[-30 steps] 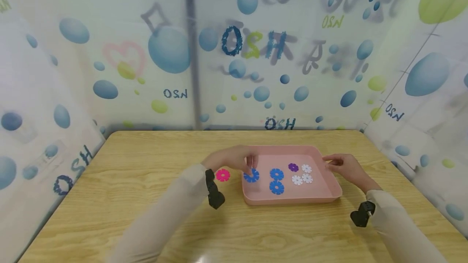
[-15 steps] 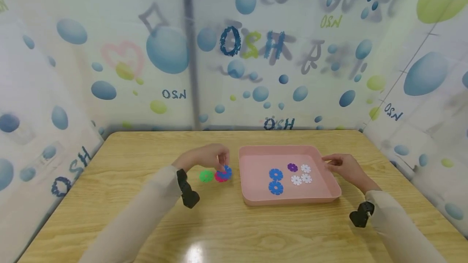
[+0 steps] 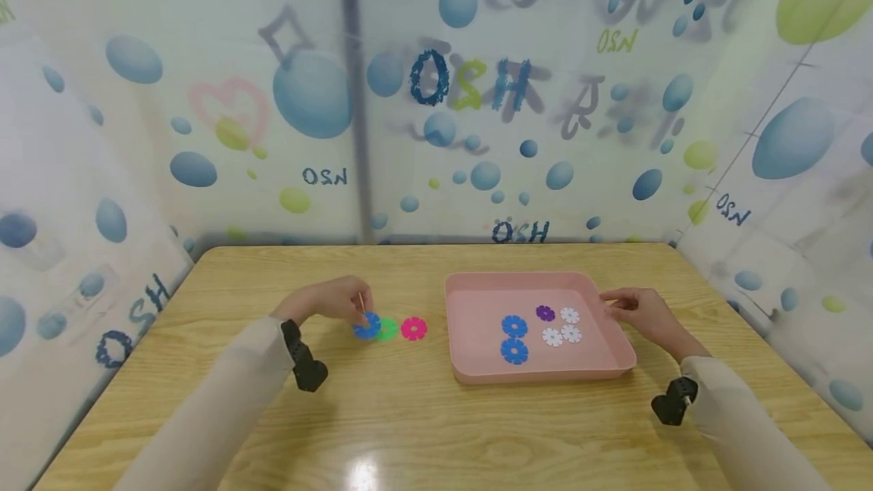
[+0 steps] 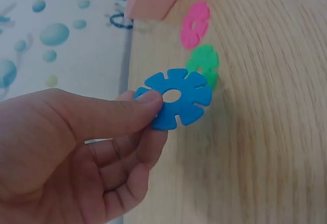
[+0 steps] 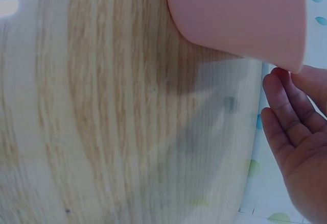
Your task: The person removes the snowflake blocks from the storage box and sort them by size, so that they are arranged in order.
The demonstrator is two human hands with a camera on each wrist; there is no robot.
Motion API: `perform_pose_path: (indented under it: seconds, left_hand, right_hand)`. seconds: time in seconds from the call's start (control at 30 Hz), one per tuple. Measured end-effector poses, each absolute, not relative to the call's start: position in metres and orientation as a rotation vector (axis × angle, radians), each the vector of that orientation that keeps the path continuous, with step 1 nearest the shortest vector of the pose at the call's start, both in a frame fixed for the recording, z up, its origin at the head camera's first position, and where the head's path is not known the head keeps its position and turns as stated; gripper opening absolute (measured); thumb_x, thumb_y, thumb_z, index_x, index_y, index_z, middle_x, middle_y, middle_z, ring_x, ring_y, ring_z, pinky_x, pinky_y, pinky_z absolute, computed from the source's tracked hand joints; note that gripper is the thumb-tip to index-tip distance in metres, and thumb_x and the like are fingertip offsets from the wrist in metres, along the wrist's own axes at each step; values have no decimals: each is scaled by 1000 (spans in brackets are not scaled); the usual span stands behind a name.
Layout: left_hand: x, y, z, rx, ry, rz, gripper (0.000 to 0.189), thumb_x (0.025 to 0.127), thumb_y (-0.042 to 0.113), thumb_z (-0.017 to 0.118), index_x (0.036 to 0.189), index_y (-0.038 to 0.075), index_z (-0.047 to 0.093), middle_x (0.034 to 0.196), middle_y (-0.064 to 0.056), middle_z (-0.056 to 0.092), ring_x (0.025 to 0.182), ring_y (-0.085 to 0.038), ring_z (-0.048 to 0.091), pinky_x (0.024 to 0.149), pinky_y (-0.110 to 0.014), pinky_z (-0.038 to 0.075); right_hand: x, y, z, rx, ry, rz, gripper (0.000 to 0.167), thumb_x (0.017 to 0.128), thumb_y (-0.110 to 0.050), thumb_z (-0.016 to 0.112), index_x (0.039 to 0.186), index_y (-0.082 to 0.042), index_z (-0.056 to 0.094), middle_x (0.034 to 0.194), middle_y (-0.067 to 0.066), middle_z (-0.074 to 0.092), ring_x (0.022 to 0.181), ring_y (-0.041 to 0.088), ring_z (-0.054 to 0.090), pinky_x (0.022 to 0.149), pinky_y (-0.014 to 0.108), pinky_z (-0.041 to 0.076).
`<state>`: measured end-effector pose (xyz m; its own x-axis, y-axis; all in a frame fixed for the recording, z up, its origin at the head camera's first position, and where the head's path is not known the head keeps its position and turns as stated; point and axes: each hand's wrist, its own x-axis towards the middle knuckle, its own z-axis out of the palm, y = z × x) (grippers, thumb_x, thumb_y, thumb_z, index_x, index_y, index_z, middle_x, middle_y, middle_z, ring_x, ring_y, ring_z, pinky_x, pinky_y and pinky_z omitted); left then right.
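My left hand [image 3: 339, 300] pinches a blue plastic snowflake building disc [image 4: 193, 104] between thumb and fingers, with its slotted rim and round centre hole in plain sight. In the head view that disc overlaps the left part of a green disc [image 3: 389, 329] on the table. To the right of the green one lies a pink disc [image 3: 414, 329]. My right hand [image 3: 641, 311] holds the right rim of a pink tray [image 3: 477, 374] with thumb and fingertips. Inside the tray are two blue discs [image 3: 514, 351], a purple disc [image 3: 545, 313] and several white discs [image 3: 571, 333].
The wooden table [image 3: 423, 430] carries everything, and its far edge runs along a patterned curtain [image 3: 436, 173]. Curtain also hangs at both sides. The tray's left wall stands a little right of the pink disc.
My left hand has carried the blue disc leftward out of the tray, past the pink disc to the green one. The green disc has come into view. My right hand has stayed at the tray rim.
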<state>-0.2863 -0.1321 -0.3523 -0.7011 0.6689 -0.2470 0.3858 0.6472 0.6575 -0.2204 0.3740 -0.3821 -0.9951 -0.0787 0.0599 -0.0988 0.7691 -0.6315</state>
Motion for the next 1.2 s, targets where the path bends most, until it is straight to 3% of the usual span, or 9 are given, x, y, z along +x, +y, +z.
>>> perform_pose_path:
  seconds: [0.23, 0.63, 1.2]
  left_hand:
    - [-285, -148, -361, 728, 2363, 807, 16, 83, 4, 64, 93, -4, 53, 91, -10, 52, 77, -17, 49, 66, -29, 43]
    - [-288, -155, -380, 687, 2434, 892, 14, 82, 5, 65, 91, -3, 58, 94, -11, 58, 90, -25, 55, 78, -38, 46]
    - [-289, -149, -380, 687, 2453, 854, 14, 80, 1, 66, 90, -7, 61, 85, -8, 61, 78, -16, 55, 71, -31, 46]
  right_hand:
    - [-219, 374, -384, 145, -2920, 1045, 30, 88, -4, 59, 114, 9, 58, 86, 10, 63, 75, 20, 54, 61, 23, 46]
    - [-221, 373, -384, 140, -2924, 1025, 30, 87, -5, 60, 114, 8, 59, 85, 10, 64, 74, 20, 54, 61, 24, 46]
    - [-219, 373, -383, 160, -2913, 1021, 30, 88, -7, 60, 113, 9, 59, 83, 10, 63, 73, 19, 54, 59, 24, 45]
